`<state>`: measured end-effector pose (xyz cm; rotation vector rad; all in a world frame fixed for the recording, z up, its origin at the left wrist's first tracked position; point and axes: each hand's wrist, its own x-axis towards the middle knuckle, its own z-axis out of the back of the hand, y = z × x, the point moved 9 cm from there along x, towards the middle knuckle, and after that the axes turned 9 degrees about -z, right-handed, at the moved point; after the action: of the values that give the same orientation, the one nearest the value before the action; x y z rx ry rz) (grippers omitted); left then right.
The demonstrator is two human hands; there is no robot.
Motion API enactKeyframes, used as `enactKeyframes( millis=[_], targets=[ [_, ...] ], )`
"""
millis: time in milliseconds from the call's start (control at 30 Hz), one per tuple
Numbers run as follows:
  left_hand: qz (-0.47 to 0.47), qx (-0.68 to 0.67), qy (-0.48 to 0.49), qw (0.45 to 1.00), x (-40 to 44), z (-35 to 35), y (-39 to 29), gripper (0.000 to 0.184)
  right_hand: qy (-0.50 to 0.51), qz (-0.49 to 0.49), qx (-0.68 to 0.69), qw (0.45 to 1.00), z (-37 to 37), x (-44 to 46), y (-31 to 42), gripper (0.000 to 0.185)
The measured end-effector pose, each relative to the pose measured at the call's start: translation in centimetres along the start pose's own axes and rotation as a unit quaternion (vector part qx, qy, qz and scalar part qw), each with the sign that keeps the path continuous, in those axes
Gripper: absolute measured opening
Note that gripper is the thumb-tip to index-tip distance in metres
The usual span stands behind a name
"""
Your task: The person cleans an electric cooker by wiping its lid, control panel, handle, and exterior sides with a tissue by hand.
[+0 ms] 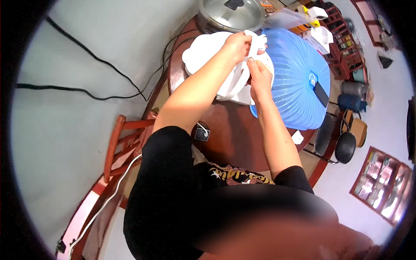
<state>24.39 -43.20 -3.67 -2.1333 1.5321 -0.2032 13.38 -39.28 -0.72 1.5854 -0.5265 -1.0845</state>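
Note:
A white rounded plastic appliance, perhaps a rice cooker, stands near the far end of the brown table, under my hands. A curved white band, which looks like its handle, rises on the near side. My left hand is closed at the top end of the band, its fingertips bent round a white piece there. My right hand grips close below it, thumb up along the band, with its other fingers partly hidden. A blue mesh food cover sits just right of my right hand.
A steel pot with a glass lid is behind the appliance. A dark phone lies on the food cover. On the brown table is a small black box with a white cable. A wooden chair stands left; black cables hang along the wall.

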Motion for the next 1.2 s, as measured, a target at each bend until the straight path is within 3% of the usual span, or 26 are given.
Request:
enactKeyframes(
  millis=[200,267,333,367,433,500,567,667,733,767,800,833,867,967,1033,1067,1100,1133,1167,1200],
  targets=[
    [-0.013,0.075,0.042,0.996,-3.0,-0.7,-1.1,0.026,-0.01,-0.003,-0.015,1.0,-0.3,0.0,0.1,0.033],
    [-0.051,0.257,0.011,0.965,-3.4,0.1,-2.1,0.024,-0.017,0.005,-0.017,1.0,0.2,0.4,-0.2,0.036],
    [-0.046,0.287,0.009,0.957,-4.1,-0.4,-2.6,0.025,0.016,-0.084,-0.03,0.996,0.5,0.4,-1.2,0.041],
    [-0.047,0.282,0.0,0.958,-4.2,-0.2,-2.7,0.025,-0.014,-0.097,-0.039,0.994,2.4,0.8,-1.1,0.042],
    [-0.047,0.31,-0.014,0.949,-3.9,-0.3,-2.9,0.024,-0.084,-0.02,-0.081,0.993,6.8,3.2,1.4,0.038],
    [-0.049,0.326,-0.019,0.944,-3.9,-0.9,-2.3,0.024,-0.074,-0.018,-0.074,0.994,8.2,6.4,3.2,0.035],
    [-0.051,0.345,-0.025,0.937,-3.6,-1.0,-1.3,0.023,-0.019,-0.044,-0.18,0.982,6.1,9.2,4.8,0.051],
    [-0.094,0.384,-0.026,0.918,-3.3,-0.8,-0.9,0.025,0.035,-0.114,-0.271,0.955,3.2,12.9,5.0,0.048],
    [-0.21,0.553,-0.045,0.805,-4.3,-0.5,-2.5,0.029,0.14,-0.14,-0.324,0.925,1.2,14.5,3.2,0.042],
    [-0.231,0.595,-0.058,0.768,-6.1,-1.7,-3.5,0.034,0.138,-0.123,-0.315,0.931,1.2,16.6,2.1,0.038],
    [-0.222,0.597,-0.063,0.768,-7.1,-1.9,-3.2,0.034,0.135,-0.106,-0.307,0.936,1.1,18.0,0.9,0.034],
    [-0.243,0.608,-0.067,0.753,-8.2,-2.5,-3.1,0.034,0.019,-0.119,-0.253,0.96,2.4,16.1,1.8,0.027],
    [-0.264,0.619,-0.07,0.736,-9.3,-3.0,-2.9,0.035,0.007,-0.109,-0.169,0.98,2.2,15.6,2.0,0.022],
    [-0.289,0.58,-0.076,0.757,-12.0,-2.4,-1.9,0.037,0.006,-0.13,-0.125,0.984,2.2,15.6,0.6,0.02],
    [-0.301,0.532,-0.084,0.787,-13.3,-0.5,-1.1,0.039,-0.067,-0.003,-0.093,0.993,1.9,16.0,1.5,0.019],
    [-0.314,0.512,-0.088,0.795,-14.0,0.8,-0.3,0.039,-0.041,-0.08,-0.046,0.995,1.7,15.4,0.8,0.02],
    [-0.25,0.491,-0.104,0.828,-14.7,1.8,0.3,0.038,-0.02,-0.087,0.0,0.996,1.5,16.0,-0.2,0.023],
    [-0.258,0.489,-0.121,0.824,-15.8,2.2,0.0,0.038,-0.015,-0.1,-0.033,0.994,1.3,15.2,0.3,0.019],
    [-0.249,0.52,-0.11,0.81,-16.4,2.2,0.3,0.035,-0.005,-0.124,-0.003,0.992,2.6,17.3,-1.3,0.038],
    [-0.237,0.55,-0.098,0.795,-16.8,2.5,0.8,0.033,0.024,-0.147,-0.001,0.989,2.9,18.5,-1.9,0.032]
  ],
)
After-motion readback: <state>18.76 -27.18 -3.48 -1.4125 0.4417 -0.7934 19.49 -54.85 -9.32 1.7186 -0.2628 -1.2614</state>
